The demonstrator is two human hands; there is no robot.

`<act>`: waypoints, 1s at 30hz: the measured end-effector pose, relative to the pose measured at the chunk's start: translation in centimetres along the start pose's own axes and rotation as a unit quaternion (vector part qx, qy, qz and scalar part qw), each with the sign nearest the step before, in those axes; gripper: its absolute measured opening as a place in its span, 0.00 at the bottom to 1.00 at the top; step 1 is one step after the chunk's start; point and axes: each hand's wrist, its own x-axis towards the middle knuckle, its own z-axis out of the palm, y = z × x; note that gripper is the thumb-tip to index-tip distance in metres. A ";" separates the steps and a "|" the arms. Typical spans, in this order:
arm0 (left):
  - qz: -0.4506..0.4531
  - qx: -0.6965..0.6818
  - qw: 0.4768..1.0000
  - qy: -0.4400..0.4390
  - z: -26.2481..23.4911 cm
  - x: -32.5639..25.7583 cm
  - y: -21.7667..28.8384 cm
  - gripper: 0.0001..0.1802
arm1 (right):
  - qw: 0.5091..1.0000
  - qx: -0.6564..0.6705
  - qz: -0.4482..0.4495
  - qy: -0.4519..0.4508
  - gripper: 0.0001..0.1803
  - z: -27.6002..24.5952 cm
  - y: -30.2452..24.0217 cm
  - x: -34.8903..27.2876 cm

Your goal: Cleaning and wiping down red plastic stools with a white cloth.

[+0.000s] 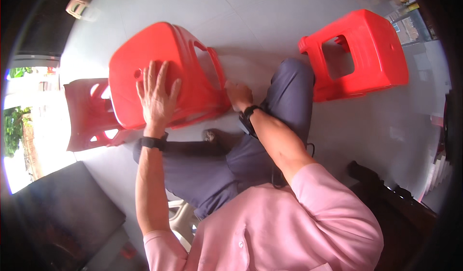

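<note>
Just ahead, left of centre, between the knees: red stool [189, 73], seat turned up toward the head, one cut-out side facing right. Seems to rest on the grey floor [260, 29]; exact tilt hard to judge through the bent view.

On the seat: left hand [159, 99], palm down, fingers spread wide, pointing away from the body, just beside the small hole. Gripping nothing; probably laid flat to steady or press the plastic from above.

At the stool's right lower edge: right hand [239, 96], fingers curled. Cannot tell whether closed on the leg rim or merely next to it; blurred there. Perhaps placed low to counter the left from the side.

Behind the stool, to the left: darker red plastic piece [79, 109] with cut-outs, partly hidden. Close to the stool's near side: shoe [218, 138], in the way of any pull toward the body. Right of the right hand: right knee [294, 78], blocking the direct path to the second red stool [374, 49].

Farther out: dark panel [62, 218] at lower left, cream stool [77, 5] at upper left, bright doorway [36, 111] at far left.
</note>
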 end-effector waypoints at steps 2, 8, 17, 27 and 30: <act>0.012 -0.036 0.999 0.001 0.2 1.0 1.2 0.36 | 0.958 0.199 0.148 0.145 0.32 -0.7 2.6 3.2; 0.023 -0.024 0.999 0.008 1.6 1.6 2.0 0.36 | 0.936 0.289 0.092 0.179 0.30 -2.5 3.1 10.0; -0.010 -0.003 1.000 0.012 -0.5 -0.1 0.1 0.36 | 0.972 -0.054 -0.228 -0.001 0.18 4.1 0.1 7.0; -0.010 -0.012 1.000 0.013 0.2 0.3 0.6 0.35 | 0.945 -0.271 -0.148 -0.105 0.14 5.2 7.2 4.2; 0.010 -0.025 0.999 0.021 0.5 1.3 1.7 0.35 | 0.981 -0.143 -0.104 -0.083 0.23 4.8 10.3 4.5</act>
